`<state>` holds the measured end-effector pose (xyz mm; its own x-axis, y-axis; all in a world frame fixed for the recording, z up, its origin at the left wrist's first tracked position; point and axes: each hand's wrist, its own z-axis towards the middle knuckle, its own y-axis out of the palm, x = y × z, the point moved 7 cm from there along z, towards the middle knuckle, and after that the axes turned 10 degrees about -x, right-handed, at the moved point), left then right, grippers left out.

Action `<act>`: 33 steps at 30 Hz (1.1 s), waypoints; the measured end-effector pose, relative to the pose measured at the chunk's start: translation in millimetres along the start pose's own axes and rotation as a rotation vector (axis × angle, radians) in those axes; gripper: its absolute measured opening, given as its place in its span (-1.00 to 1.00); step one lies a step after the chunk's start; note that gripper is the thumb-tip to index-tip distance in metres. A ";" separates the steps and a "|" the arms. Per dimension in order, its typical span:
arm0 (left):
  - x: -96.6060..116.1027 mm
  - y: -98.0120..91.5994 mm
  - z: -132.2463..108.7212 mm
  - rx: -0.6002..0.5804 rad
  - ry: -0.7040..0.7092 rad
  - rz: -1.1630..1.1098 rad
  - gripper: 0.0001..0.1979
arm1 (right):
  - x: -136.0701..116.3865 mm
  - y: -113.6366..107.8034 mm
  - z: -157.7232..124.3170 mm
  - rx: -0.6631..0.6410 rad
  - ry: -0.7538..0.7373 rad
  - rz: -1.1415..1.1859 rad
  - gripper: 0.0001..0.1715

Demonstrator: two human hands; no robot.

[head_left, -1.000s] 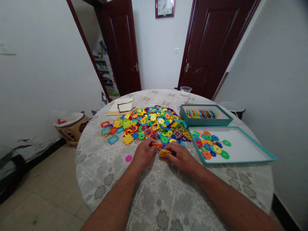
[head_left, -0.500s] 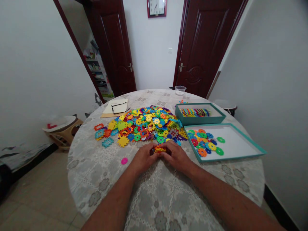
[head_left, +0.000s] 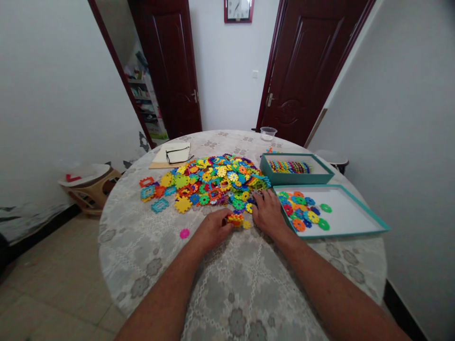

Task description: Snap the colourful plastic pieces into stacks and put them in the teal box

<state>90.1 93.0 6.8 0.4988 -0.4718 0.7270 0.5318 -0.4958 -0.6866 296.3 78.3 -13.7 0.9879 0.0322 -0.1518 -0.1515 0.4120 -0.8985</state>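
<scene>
My left hand (head_left: 215, 228) is closed around a small stack of orange and yellow notched plastic discs (head_left: 235, 219), held low over the table. A single yellow disc (head_left: 246, 224) lies just right of that stack. My right hand (head_left: 269, 210) rests at the right edge of the big heap of colourful notched pieces (head_left: 220, 177), fingers stretched out and apart over them. Its fingertips touch the pieces there, and I see nothing held in it. Left of my left hand, a pink disc (head_left: 184, 233) lies by itself on the tablecloth.
A shallow teal-edged lid (head_left: 359, 218) with loose discs lies right of my right hand. Behind it stands a teal box (head_left: 296, 178) with rows of stacked discs. Glasses (head_left: 177, 155) rest on paper at back left; a clear plastic bowl (head_left: 268, 133) stands at the far edge.
My right hand has let go of the stack and moved right and forward to the heap's edge. The stack stays in my left hand. The view has shifted slightly.
</scene>
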 end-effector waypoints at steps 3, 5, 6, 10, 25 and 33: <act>0.0 -0.6 -0.2 0.001 0.005 -0.008 -0.83 | -0.7 1.2 1.2 -0.028 -0.012 0.064 -0.67; 0.9 -1.1 -0.2 0.008 0.023 -0.025 -0.81 | -3.0 -0.5 1.5 -0.043 -0.036 0.135 -0.74; 1.4 -1.5 -0.2 0.014 0.031 -0.031 -0.81 | -5.2 -1.5 1.1 -0.053 -0.056 0.174 -0.77; 2.6 -1.7 -0.1 0.023 0.055 -0.042 -0.81 | -21.5 -8.6 -5.3 -0.082 -0.168 0.363 -0.79; -2.7 -1.1 -2.0 0.052 0.073 -0.048 -0.62 | -27.3 -48.5 -12.3 0.042 -0.143 0.622 -0.78; -1.2 -1.5 -0.8 0.045 0.075 -0.042 -0.62 | -42.4 -48.7 -15.7 -0.024 -0.218 0.673 -0.85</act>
<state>88.2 93.7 7.0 0.4240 -0.5051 0.7518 0.5819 -0.4842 -0.6534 261.3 42.6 30.1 0.6634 0.4555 -0.5936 -0.7297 0.2184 -0.6479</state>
